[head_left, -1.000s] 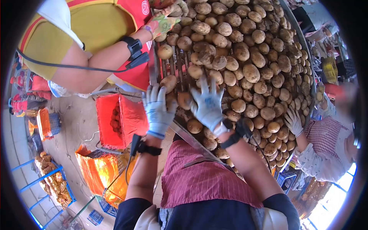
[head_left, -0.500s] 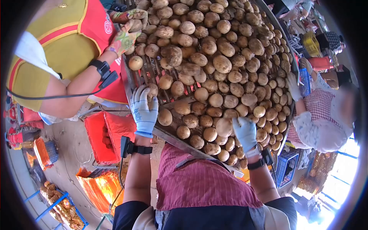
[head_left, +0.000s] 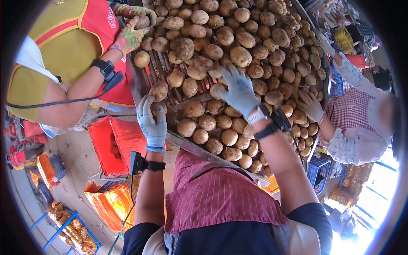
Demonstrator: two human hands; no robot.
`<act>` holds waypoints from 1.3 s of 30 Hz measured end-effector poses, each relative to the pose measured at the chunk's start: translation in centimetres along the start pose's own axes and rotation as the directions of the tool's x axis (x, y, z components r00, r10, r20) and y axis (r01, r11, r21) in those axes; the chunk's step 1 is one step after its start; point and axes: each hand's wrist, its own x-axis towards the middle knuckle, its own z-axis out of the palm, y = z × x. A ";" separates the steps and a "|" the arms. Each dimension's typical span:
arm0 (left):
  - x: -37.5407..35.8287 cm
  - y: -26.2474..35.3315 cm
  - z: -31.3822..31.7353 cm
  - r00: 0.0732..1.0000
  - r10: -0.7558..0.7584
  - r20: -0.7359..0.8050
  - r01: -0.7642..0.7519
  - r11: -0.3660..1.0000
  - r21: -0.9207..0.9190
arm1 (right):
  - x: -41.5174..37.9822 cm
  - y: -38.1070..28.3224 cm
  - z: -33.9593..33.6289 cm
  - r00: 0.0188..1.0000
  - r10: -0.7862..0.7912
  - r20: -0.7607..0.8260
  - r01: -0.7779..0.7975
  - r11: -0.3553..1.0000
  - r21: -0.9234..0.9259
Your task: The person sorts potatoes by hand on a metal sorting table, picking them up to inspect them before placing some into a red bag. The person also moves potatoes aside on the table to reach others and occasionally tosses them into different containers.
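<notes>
Many round brown potatoes (head_left: 229, 137) lie heaped on a slatted metal sorting table (head_left: 189, 146). My left hand (head_left: 151, 124), in a pale blue glove, rests at the table's near left edge, fingers apart, against a potato (head_left: 159, 91). Whether it grips that potato is unclear. Over the middle of the heap, my right hand (head_left: 239, 92) is stretched out with its gloved fingers spread, close to a potato (head_left: 217, 91). Bare slats (head_left: 163, 68) show between the potatoes on the left.
At the upper left, a co-worker's gloved hands (head_left: 135, 32) hold a potato. Another co-worker's gloved hands (head_left: 311, 106) reach in from the right. Below left are a red sack (head_left: 111, 148) and an orange sack (head_left: 111, 208); a blue crate (head_left: 318, 174) stands at the lower right.
My right hand has moved up and left from the near potatoes, its fingers now spread. My left hand has shifted slightly left. The right co-worker's hand now reaches onto the heap.
</notes>
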 end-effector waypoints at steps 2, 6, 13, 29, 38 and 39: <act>-1.2 1.1 -0.5 0.992 0.108 0.063 -0.110 0.993 0.040 | -5.9 0.6 0.2 0.995 -0.100 0.000 0.099 0.982 -0.160; -3.4 1.8 0.4 0.986 0.124 0.111 -0.139 0.981 0.134 | -16.5 2.6 -0.6 0.994 0.027 0.108 0.002 0.967 -0.254; -3.9 1.8 1.0 0.983 0.161 0.092 -0.180 0.947 0.265 | -21.5 14.7 -3.8 0.937 0.214 -0.275 -0.326 0.818 -0.473; -4.4 1.8 -0.8 0.996 -0.052 -0.069 0.035 0.973 -0.227 | -3.6 -3.5 -0.8 0.991 0.104 0.081 -0.129 0.903 0.409; -25.9 -2.9 -10.6 0.644 -0.748 0.161 0.722 0.525 -0.450 | -7.7 -0.6 2.7 0.950 -0.016 0.311 0.201 0.793 -0.575; -29.5 -3.7 -11.5 0.627 -0.769 0.126 0.742 0.539 -0.398 | -7.3 0.6 2.6 0.937 -0.047 0.346 0.235 0.818 -0.525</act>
